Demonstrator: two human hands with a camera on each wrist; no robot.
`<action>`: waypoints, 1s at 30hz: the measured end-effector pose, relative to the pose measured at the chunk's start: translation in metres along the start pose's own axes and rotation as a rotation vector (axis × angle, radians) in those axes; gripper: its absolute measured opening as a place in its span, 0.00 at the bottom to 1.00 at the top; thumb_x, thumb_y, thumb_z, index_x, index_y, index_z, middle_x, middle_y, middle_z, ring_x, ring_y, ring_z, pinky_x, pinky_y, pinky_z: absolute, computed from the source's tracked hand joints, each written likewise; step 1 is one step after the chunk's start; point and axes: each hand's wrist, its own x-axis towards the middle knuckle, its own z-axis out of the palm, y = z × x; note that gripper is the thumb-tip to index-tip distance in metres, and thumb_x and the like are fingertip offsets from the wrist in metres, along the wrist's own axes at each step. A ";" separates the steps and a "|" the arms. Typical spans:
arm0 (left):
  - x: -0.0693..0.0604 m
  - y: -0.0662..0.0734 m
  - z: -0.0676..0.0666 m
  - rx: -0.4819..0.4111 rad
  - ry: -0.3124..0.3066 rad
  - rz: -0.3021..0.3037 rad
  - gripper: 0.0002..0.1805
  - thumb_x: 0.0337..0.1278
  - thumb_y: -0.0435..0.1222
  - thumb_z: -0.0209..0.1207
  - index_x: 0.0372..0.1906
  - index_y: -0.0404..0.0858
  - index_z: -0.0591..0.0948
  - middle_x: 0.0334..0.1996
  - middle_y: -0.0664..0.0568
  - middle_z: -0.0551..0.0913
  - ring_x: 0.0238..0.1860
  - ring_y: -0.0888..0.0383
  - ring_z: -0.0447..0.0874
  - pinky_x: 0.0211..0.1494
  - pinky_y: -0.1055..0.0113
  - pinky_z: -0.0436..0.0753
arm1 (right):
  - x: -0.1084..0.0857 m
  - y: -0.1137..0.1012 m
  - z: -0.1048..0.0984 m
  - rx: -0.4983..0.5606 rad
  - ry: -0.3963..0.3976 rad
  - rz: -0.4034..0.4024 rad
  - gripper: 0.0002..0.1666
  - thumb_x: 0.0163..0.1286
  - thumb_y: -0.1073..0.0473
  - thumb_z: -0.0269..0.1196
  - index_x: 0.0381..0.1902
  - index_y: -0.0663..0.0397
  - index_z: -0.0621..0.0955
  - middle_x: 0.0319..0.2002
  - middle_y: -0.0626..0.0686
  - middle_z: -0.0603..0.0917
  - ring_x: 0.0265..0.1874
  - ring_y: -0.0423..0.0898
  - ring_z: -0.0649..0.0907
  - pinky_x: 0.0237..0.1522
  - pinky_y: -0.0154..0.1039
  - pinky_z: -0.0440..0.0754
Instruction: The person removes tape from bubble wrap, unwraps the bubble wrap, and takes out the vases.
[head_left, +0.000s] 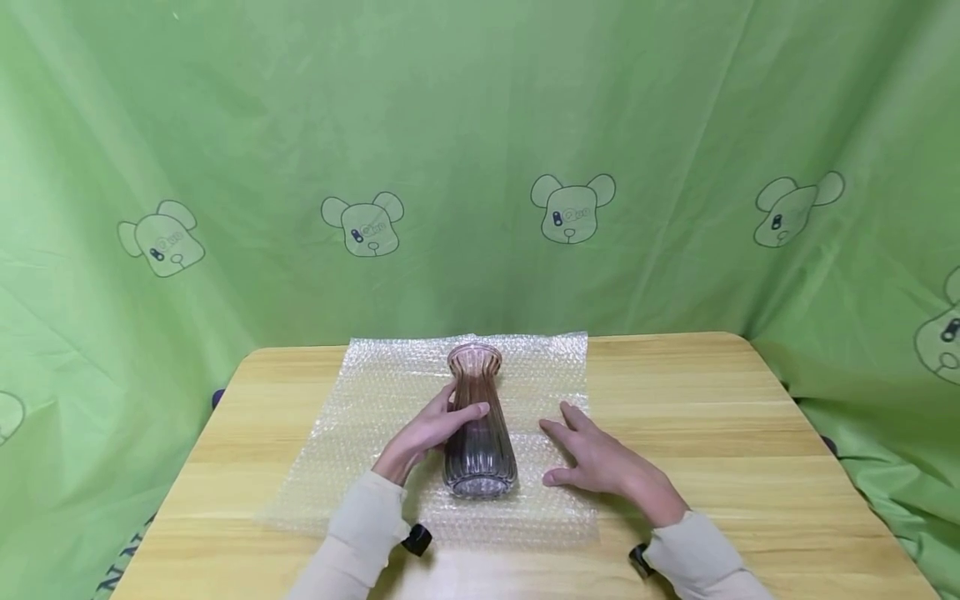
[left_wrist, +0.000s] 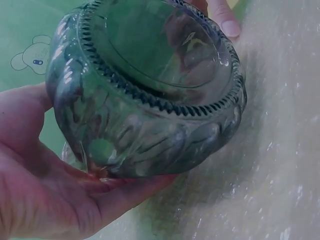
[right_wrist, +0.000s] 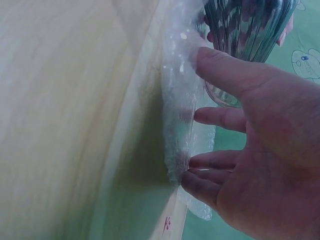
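Note:
A ribbed glass vase [head_left: 480, 450], pinkish at its flared mouth and dark grey toward the base, lies over a sheet of bubble wrap [head_left: 360, 400]. Its mouth points to the far side of the table, and its round base [left_wrist: 160, 50] faces the left wrist camera. My left hand [head_left: 435, 423] grips the vase from the left, thumb over the top and the other fingers partly hidden behind it. To the right of the vase, my right hand [head_left: 596, 457] has its fingers spread, with fingertips at the bubble wrap [right_wrist: 180, 100] and nothing held.
The bubble wrap covers the middle of a light wooden table [head_left: 690, 417], reaching its back edge. A green curtain [head_left: 480, 108] with mouse-like heads printed on it hangs behind and at both sides. Small black devices [head_left: 417, 540] sit at both wrists.

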 end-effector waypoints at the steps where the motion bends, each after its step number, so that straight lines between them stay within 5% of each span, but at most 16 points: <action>1: 0.000 0.000 0.000 -0.004 -0.001 0.006 0.54 0.64 0.49 0.66 0.83 0.42 0.45 0.57 0.32 0.81 0.49 0.42 0.87 0.53 0.45 0.87 | 0.000 0.000 0.000 -0.005 0.001 -0.002 0.52 0.62 0.42 0.73 0.75 0.63 0.67 0.75 0.80 0.52 0.73 0.75 0.59 0.71 0.68 0.64; 12: -0.004 0.004 0.000 -0.067 0.012 0.028 0.54 0.63 0.48 0.68 0.83 0.39 0.48 0.64 0.31 0.76 0.55 0.39 0.84 0.56 0.43 0.85 | 0.001 0.000 0.002 -0.012 0.004 0.005 0.52 0.62 0.42 0.73 0.75 0.63 0.68 0.75 0.80 0.52 0.73 0.75 0.59 0.71 0.68 0.63; 20: -0.006 0.016 -0.005 -0.055 0.044 0.103 0.55 0.58 0.45 0.71 0.83 0.48 0.50 0.72 0.33 0.64 0.61 0.36 0.77 0.61 0.39 0.81 | -0.003 0.001 0.000 -0.018 0.006 0.000 0.52 0.61 0.43 0.74 0.74 0.64 0.68 0.74 0.81 0.52 0.72 0.76 0.60 0.70 0.68 0.65; 30: 0.003 0.018 -0.013 -0.235 0.021 0.206 0.55 0.54 0.28 0.70 0.81 0.55 0.52 0.70 0.37 0.66 0.62 0.38 0.77 0.63 0.44 0.81 | -0.018 -0.002 0.000 -0.034 0.012 -0.011 0.52 0.61 0.42 0.74 0.74 0.63 0.69 0.73 0.81 0.54 0.71 0.77 0.62 0.67 0.69 0.69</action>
